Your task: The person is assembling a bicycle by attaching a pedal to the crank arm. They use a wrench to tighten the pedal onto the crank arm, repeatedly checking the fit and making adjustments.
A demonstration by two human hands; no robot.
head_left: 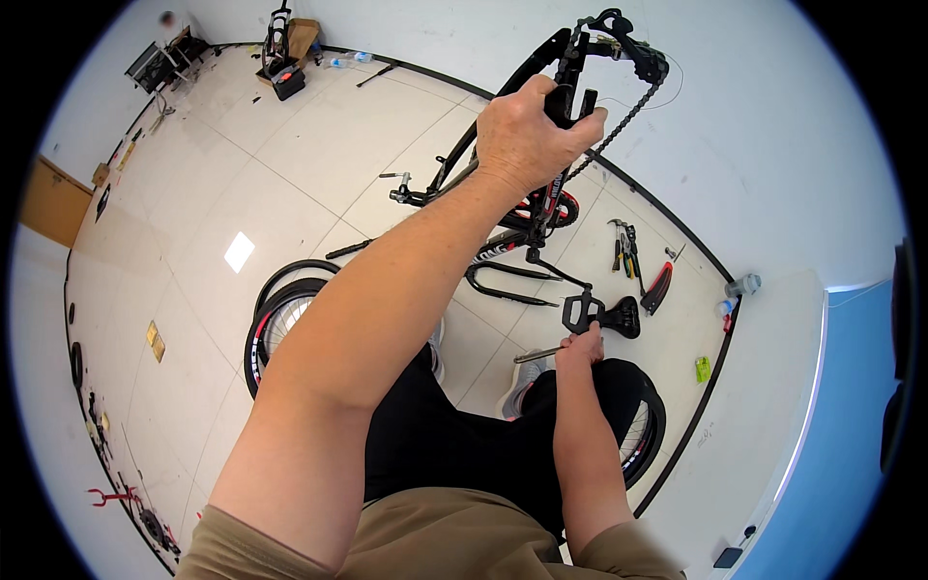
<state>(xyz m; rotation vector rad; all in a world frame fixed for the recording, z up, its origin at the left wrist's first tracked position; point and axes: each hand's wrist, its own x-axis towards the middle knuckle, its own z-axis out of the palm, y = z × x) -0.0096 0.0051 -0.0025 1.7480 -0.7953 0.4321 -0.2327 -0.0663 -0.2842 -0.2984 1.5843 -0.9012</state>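
Observation:
A black bicycle frame (549, 184) with red and white markings stands in front of me, its chain (623, 130) hanging loose at the top. My left hand (530, 133) is closed around the upper part of the frame, the thumb pointing right; its fingertips are partly hidden. Lower down, my right hand (580, 346) grips a silver wrench (535, 356), which sticks out to the left. Just above that hand is a black pedal (583, 311) on its crank arm. A black saddle (621, 317) lies beside the pedal. Whether the wrench touches the pedal I cannot tell.
Bicycle wheels lie left (253, 350) and right (659, 425) of my legs. A hammer (616, 242), pliers (631, 256) and a red-black folding saw (659, 288) rest on the tiles near the right wall. A bottle (742, 284) stands there too. Far left sits another person (179, 34).

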